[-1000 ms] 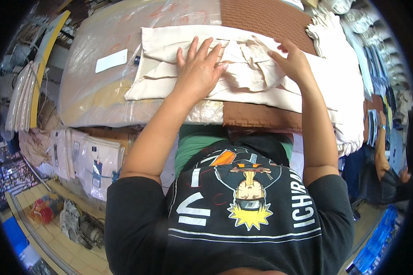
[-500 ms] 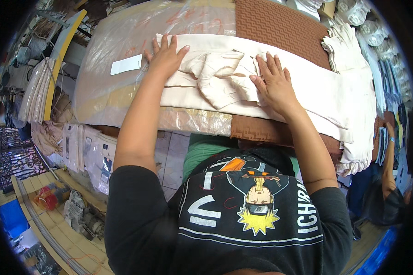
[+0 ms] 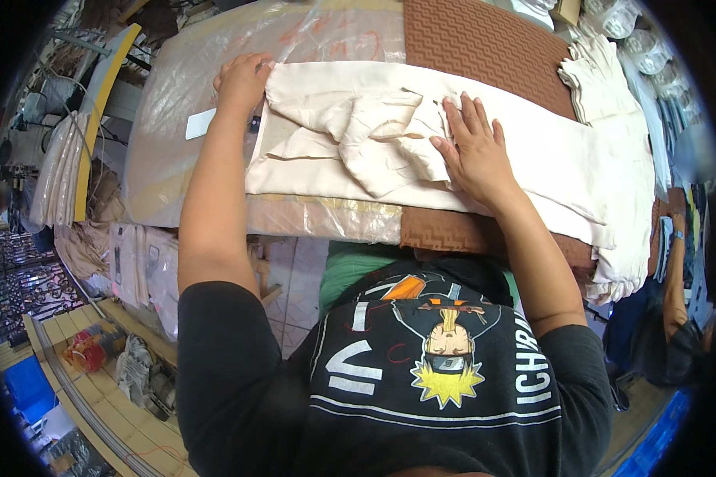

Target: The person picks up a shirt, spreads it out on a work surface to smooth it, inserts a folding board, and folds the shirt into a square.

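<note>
A long cream garment [image 3: 358,79], apparently trousers, lies across the padded table. Its middle is bunched into loose folds, and a small dark label shows near its left edge. At the garment's upper left corner is my left hand [image 3: 243,79], fingers bent and closed on the cloth edge; the fingertips are partly hidden. My right hand [image 3: 481,159] rests flat on the cloth just right of the bunched folds, fingers stretched out and holding nothing. A white card [image 3: 200,125] lies on the plastic beside my left forearm.
Clear plastic [image 3: 183,167] covers the table's left part, and brown textured padding [image 3: 485,48] its right. Stacked cream garments [image 3: 624,151] hang over the right end. A yellow-edged board [image 3: 103,119] stands at left. At far right shows another person's arm [image 3: 676,270].
My left hand has moved left from lying spread on the cloth to the garment's corner, with its fingers now curled. The garment's left end reaches farther left. My right hand has stayed nearly still.
</note>
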The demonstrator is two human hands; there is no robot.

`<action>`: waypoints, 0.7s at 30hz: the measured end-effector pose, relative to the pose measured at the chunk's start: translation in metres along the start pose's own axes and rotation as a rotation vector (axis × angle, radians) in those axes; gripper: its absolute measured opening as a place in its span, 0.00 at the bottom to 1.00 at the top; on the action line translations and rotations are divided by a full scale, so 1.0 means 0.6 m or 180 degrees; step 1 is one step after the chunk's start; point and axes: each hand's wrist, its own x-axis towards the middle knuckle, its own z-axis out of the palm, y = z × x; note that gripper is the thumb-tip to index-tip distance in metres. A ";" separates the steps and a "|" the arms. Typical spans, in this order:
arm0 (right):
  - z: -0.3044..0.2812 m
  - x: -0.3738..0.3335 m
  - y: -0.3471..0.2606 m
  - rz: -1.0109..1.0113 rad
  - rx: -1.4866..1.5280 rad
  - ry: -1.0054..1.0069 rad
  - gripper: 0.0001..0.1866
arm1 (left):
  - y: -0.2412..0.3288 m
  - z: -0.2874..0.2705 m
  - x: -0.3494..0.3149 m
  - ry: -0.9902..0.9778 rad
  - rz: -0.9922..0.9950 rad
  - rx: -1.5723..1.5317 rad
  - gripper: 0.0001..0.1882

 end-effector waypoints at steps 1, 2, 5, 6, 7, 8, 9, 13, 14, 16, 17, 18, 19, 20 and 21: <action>0.000 0.000 0.000 0.0004 0.0002 -0.0003 0.34 | -0.001 -0.004 0.006 -0.0129 -0.0017 0.0068 0.14; -0.001 -0.001 -0.001 0.0005 0.0001 -0.0008 0.34 | -0.002 -0.007 0.010 -0.0259 -0.0037 0.0134 0.13; 0.000 -0.002 0.000 -0.0008 -0.0006 0.0002 0.34 | -0.002 -0.014 0.025 -0.0521 -0.0119 0.0177 0.11; 0.001 -0.004 0.001 -0.0007 -0.0012 0.0005 0.34 | -0.001 -0.014 0.028 -0.0593 -0.0144 0.0161 0.11; 0.002 -0.006 0.002 -0.0012 -0.0022 0.0026 0.34 | 0.000 -0.015 0.031 -0.0616 -0.0129 0.0152 0.11; 0.001 -0.008 0.004 0.0003 -0.0037 0.0047 0.34 | 0.004 -0.014 0.035 -0.0645 -0.0096 0.0135 0.10; -0.001 -0.011 0.005 0.0027 -0.0056 0.0067 0.34 | 0.009 -0.013 0.039 -0.0677 -0.0055 0.0114 0.10; -0.016 -0.009 0.013 -0.0023 0.0354 0.0203 0.34 | -0.008 -0.009 0.048 -0.0135 0.0378 0.0255 0.13; -0.031 -0.008 0.019 -0.0175 0.0349 0.0368 0.32 | -0.009 -0.017 0.045 -0.0009 0.0503 0.0127 0.14; -0.066 -0.024 0.054 -0.0167 0.0517 0.1018 0.29 | 0.048 -0.044 0.026 0.0254 0.0729 -0.0752 0.14; -0.082 -0.034 0.081 -0.0139 0.0562 0.1278 0.28 | 0.090 -0.055 0.016 0.0290 0.0849 -0.1012 0.13; -0.102 -0.045 0.110 -0.0012 0.0769 0.1405 0.27 | 0.125 -0.084 -0.013 0.0363 0.0850 -0.1173 0.13; -0.121 -0.069 0.150 0.0205 0.0871 0.1578 0.27 | 0.171 -0.081 -0.021 0.0437 0.0947 -0.1438 0.13; -0.137 -0.091 0.192 0.0691 0.0907 0.1385 0.25 | 0.212 -0.087 -0.034 0.0468 0.1175 -0.1470 0.13; -0.132 -0.121 0.250 0.0621 0.0448 0.1864 0.24 | 0.259 -0.089 -0.048 0.0495 0.1422 -0.1508 0.12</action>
